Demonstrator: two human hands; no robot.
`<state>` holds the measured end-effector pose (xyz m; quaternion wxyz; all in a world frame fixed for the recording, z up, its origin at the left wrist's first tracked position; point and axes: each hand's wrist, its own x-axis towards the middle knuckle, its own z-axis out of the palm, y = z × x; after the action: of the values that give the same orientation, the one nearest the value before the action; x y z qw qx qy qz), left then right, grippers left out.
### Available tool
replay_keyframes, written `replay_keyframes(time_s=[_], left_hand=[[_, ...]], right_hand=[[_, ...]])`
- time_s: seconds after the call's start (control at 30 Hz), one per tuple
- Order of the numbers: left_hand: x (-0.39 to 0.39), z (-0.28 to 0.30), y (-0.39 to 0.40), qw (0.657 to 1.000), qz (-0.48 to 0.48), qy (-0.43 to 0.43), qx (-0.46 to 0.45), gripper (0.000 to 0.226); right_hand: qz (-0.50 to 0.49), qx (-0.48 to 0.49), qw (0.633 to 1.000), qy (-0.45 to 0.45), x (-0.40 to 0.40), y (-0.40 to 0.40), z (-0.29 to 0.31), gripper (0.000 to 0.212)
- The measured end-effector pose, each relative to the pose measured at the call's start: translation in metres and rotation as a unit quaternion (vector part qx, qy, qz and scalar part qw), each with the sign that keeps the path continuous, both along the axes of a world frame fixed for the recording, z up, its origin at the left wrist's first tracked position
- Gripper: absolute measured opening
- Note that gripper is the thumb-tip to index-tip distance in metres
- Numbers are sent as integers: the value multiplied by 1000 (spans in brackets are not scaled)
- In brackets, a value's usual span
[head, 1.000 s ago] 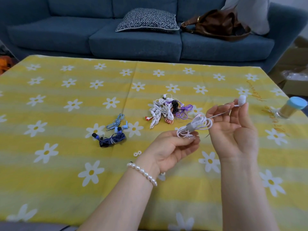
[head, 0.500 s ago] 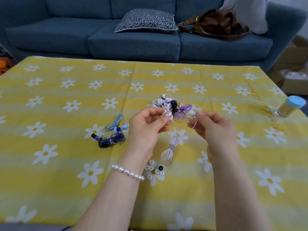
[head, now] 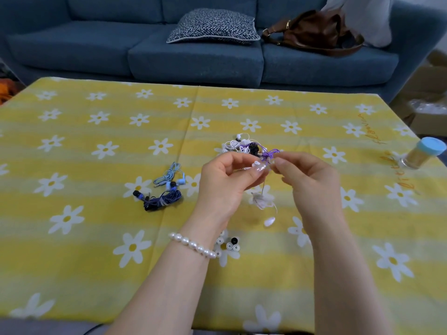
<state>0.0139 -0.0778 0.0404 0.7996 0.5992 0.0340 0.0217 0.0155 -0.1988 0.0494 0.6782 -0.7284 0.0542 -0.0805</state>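
White earbud (head: 257, 164) pinched in the left hand (head: 225, 182); the right hand (head: 307, 175), pinching its tip, should probably pull straight and gently.

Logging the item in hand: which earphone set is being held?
The white set, pinched by left hand and right hand, dangling; the light blue set, dark blue set and tangled pile lie on the tablecloth.

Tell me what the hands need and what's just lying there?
In hand: left hand and right hand pinching the white wired earphones; probably the small white and black rubber ear tips.
Lying about: tangled pile of white, black and purple earphones; dark blue earphone bundle; light blue earphones; blue-lidded glass jar; brown leather bag.
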Motion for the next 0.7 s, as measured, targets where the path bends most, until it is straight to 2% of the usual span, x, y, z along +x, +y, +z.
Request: replay_keyframes(time_s=[0.1,0.2,0.33,0.5,0.53,0.6,0.67,0.7], left_hand=[[-1,2,1,1000,8,-12,16,17],[0,4,3,1000,9,-18,-3,17],[0,4,7,1000,-3,12,-21,9],[4,3,21,997,-14,72,13,7],[7,0,26,996,-1,76,56,9],[12,-12,39,969,29,70,236,11],[15,-24,49,897,9,90,432,11],[16,-29,52,860,-21,118,495,12]], right_hand=[[92,48,994,-18,-4,2,5,22],[145,37,989,-22,-5,3,3,28],[127,4,992,-19,-4,5,0,26],[93,1,996,-17,-2,4,0,12],[83,8,996,-17,-2,3,1,11],[67,34,997,-18,-1,1,2,13],[59,52,997,-15,-2,0,4,14],[58,57,997,-10,-2,0,4,14]])
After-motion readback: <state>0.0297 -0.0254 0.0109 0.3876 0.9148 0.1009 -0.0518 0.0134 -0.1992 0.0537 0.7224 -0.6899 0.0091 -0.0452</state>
